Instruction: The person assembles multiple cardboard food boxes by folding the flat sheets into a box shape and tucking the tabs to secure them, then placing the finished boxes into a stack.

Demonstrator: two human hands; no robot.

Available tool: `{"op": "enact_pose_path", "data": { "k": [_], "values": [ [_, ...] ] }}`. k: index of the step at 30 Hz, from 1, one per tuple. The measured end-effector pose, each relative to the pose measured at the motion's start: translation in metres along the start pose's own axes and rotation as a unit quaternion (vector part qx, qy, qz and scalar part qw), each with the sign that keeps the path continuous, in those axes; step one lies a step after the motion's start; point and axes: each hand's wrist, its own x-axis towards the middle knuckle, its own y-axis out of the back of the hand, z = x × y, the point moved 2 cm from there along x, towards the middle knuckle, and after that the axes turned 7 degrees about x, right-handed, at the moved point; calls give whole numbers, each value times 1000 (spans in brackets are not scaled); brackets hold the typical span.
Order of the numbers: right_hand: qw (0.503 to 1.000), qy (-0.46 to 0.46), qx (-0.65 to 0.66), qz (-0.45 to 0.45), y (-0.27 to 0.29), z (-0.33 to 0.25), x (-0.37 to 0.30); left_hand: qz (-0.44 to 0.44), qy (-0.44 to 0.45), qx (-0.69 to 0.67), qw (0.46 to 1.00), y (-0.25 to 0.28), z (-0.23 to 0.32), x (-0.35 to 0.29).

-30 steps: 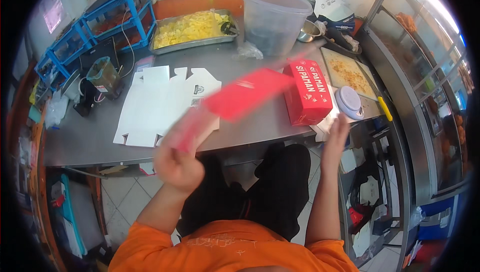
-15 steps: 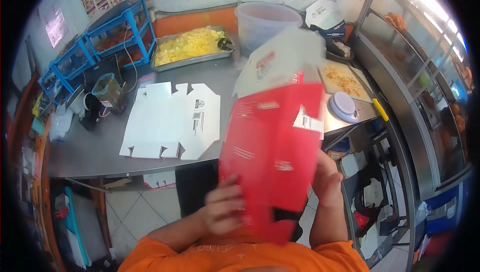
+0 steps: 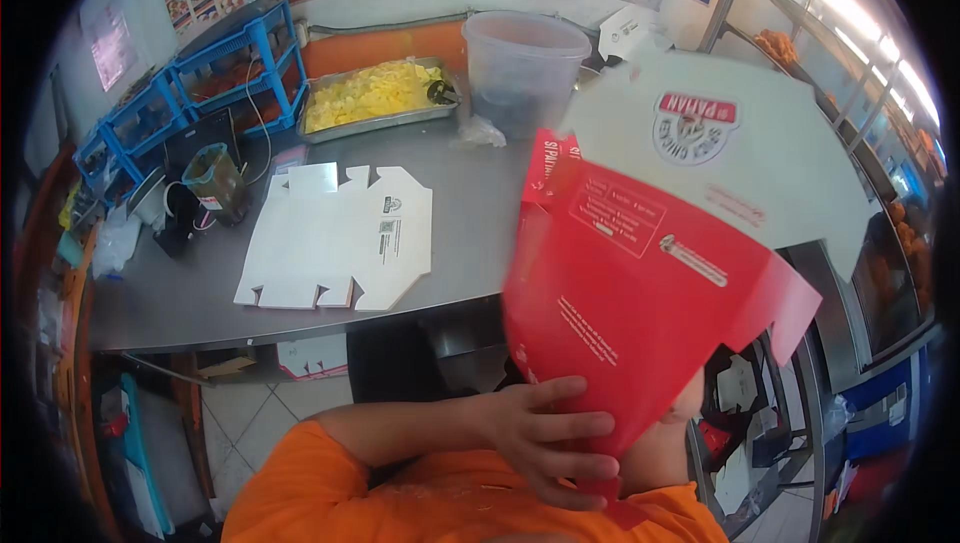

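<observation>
A red and white cardboard takeaway box, partly folded, is held up in front of me. Its white lid flap stands open toward the far right. My left hand grips the lower left of the red panel, its fingers laid across the face. Behind the lower right edge is my right hand; only a small part of it shows, against the box, and its fingers are mostly hidden. To the left on the steel table lie flat white box blanks with notched edges.
A metal tray of yellow pieces and a clear plastic tub stand at the table's back. Blue plastic racks and a small container are on the left. A glass display cabinet with fried food borders the right.
The box has swung to the right and tilted, its white flap now spread out to the right. My left hand has moved right along with it; my right hand is more hidden.
</observation>
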Motion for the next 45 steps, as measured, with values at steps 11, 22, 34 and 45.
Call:
{"op": "enact_pose_path", "data": {
  "k": [11,22,34,45],
  "values": [
    [997,-48,40,42,-26,41,4,77,94,74,990,11,-42,15],
    [984,-46,-170,10,-23,53,31,-29,275,-74,958,46,-73,3],
    [994,-60,-80,51,-12,57,50,-90,338,-231,908,61,-99,-3],
    [968,-80,-235,41,-34,73,58,-62,239,-38,968,65,-100,-16]
  ]
}}
